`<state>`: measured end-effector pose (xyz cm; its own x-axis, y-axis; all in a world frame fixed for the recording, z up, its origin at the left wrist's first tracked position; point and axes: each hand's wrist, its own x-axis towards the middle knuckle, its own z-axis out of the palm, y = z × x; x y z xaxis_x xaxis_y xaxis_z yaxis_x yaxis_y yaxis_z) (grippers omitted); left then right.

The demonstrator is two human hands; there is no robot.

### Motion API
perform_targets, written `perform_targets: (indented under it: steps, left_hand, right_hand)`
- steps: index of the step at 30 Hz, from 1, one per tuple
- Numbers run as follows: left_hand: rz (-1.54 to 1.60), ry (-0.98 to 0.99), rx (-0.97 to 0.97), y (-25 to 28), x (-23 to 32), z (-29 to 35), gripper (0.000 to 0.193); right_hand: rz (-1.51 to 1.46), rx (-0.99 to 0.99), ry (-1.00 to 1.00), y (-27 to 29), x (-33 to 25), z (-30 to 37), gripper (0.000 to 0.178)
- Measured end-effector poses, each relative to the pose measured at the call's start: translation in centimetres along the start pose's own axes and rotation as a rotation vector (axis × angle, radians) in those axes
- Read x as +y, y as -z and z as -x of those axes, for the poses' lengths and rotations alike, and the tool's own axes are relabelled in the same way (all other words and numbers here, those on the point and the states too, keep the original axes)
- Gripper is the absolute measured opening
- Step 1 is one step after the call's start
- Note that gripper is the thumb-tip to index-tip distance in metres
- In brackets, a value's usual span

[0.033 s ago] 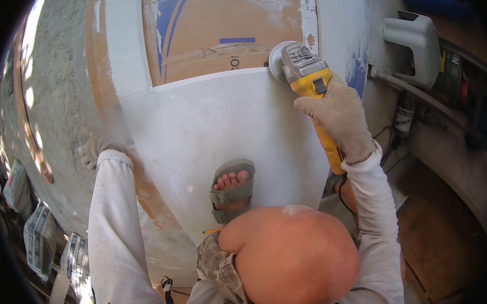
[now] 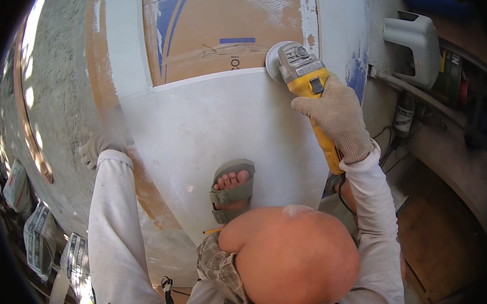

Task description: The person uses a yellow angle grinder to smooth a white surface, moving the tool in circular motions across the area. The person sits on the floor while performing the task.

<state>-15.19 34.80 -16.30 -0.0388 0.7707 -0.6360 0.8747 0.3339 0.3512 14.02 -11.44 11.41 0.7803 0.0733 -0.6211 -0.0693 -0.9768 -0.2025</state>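
Note:
My right hand point(image 2: 335, 117), in a knitted work glove, is shut on the yellow body of an angle grinder point(image 2: 304, 72). The grinder's disc point(image 2: 271, 59) sits at the top edge of a white curved panel point(image 2: 198, 127), where it meets a brown board with blue stripes point(image 2: 220, 26). My left hand point(image 2: 102, 143), also gloved and blurred, presses flat against the surface at the panel's left side. My foot in a grey sandal point(image 2: 231, 188) stands on the white panel, and my bare knee point(image 2: 290, 254) fills the foreground.
A pencil point(image 2: 212, 230) lies by the sandal. A pale grey moulded part point(image 2: 413, 33) and cans sit on a shelf at the right. Printed sacks point(image 2: 38, 234) lie low at the left. The grinder's cable point(image 2: 340, 199) hangs below my right wrist.

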Motion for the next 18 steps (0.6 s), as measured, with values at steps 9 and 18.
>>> perform_targets:
  steps: [9, 18]
  left_hand:
    - [0.009, 0.01, 0.006, -0.7, 0.1, 0.1, 0.1]
    - [0.005, 0.015, 0.023, 0.2, -0.2, 0.2, 0.101]
  right_hand:
    - [-0.003, -0.02, 0.035, -1.0, -1.4, -0.4, 0.064]
    - [0.019, 0.035, 0.008, 0.3, 1.2, -0.5, 0.065]
